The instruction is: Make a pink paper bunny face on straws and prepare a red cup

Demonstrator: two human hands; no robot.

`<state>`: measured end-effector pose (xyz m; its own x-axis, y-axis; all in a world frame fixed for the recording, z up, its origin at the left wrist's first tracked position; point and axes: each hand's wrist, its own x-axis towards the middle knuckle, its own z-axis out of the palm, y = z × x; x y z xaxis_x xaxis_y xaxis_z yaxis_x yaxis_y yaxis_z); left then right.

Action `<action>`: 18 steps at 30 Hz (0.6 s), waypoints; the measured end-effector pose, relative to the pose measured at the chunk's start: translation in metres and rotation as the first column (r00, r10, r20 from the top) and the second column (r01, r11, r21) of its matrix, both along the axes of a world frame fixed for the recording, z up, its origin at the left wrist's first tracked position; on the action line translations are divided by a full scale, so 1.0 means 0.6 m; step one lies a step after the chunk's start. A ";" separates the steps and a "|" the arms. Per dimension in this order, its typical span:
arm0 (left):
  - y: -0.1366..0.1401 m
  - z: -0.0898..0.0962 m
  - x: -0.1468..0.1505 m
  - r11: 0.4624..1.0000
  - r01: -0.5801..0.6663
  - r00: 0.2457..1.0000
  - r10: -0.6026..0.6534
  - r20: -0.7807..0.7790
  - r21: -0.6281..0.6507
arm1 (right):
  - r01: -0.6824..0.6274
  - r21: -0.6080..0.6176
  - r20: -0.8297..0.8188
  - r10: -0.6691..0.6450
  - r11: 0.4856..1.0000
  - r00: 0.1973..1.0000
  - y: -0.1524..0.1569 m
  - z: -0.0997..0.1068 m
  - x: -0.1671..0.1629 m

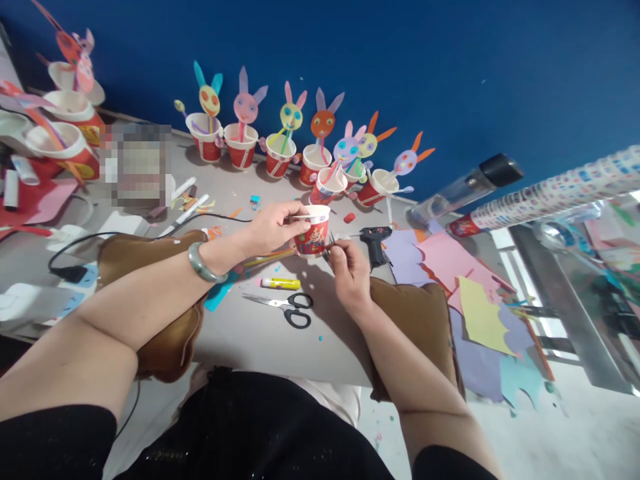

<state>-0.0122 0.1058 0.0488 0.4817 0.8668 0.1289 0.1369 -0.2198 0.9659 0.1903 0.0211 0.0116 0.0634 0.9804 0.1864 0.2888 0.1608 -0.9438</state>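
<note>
My left hand [280, 227] is closed on a red paper cup [314, 241] with a white rim and a printed cartoon, thumb and fingers at its upper left side. The cup is held nearly upright above the table. At the cup's lower right side, my right hand [349, 270] pinches a thin, dark, pointed tool [330, 248]; its kind is too small to make out. Below the cup lie a yellow glue stick [281, 284] and black-handled scissors [295, 310], open and apart from both hands. A black glue gun [376, 245] rests just right of my right hand.
Several red cups with paper rabbit heads [245, 145] stand along the blue wall. Brown cushions [415, 333] lie under both forearms. Coloured paper [487, 313] is piled at right, near patterned cup stacks [555, 193]. A black cable [100, 237] and white markers [193, 210] lie at left.
</note>
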 end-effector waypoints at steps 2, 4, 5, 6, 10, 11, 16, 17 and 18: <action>0.001 -0.001 0.000 1.000 0.011 1.000 -0.011 -0.021 0.025 | 0.023 0.102 0.156 -0.039 0.994 0.987 -0.007 0.011 0.000; 0.001 -0.001 -0.001 0.997 0.023 0.998 -0.019 -0.054 0.071 | 0.027 0.157 0.250 -0.066 0.987 0.966 -0.011 0.019 -0.001; 0.001 -0.001 -0.001 0.995 0.031 0.998 -0.025 -0.066 0.094 | 0.024 0.167 0.278 -0.071 0.986 0.958 -0.012 0.022 -0.002; 0.000 -0.001 -0.002 0.993 0.041 0.997 -0.033 -0.070 0.111 | 0.021 0.175 0.301 -0.074 0.984 0.951 -0.012 0.024 -0.002; -0.004 -0.003 -0.001 0.985 0.081 0.995 -0.070 -0.075 0.150 | 0.026 0.192 0.363 -0.096 0.981 0.927 -0.010 0.027 0.002; -0.005 -0.003 0.000 0.985 0.081 0.994 -0.068 -0.085 0.155 | 0.028 0.198 0.379 -0.103 0.980 0.920 -0.009 0.026 0.003; -0.011 -0.001 0.000 0.988 0.092 0.988 -0.076 -0.132 0.122 | 0.014 0.201 0.464 -0.108 0.980 0.879 -0.005 0.015 0.009; -0.012 -0.001 -0.001 0.988 0.098 0.988 -0.083 -0.133 0.116 | 0.011 0.200 0.477 -0.108 0.980 0.872 -0.005 0.012 0.010; -0.012 -0.001 -0.001 0.988 0.103 0.987 -0.088 -0.131 0.112 | 0.007 0.203 0.492 -0.109 0.979 0.864 -0.005 0.010 0.011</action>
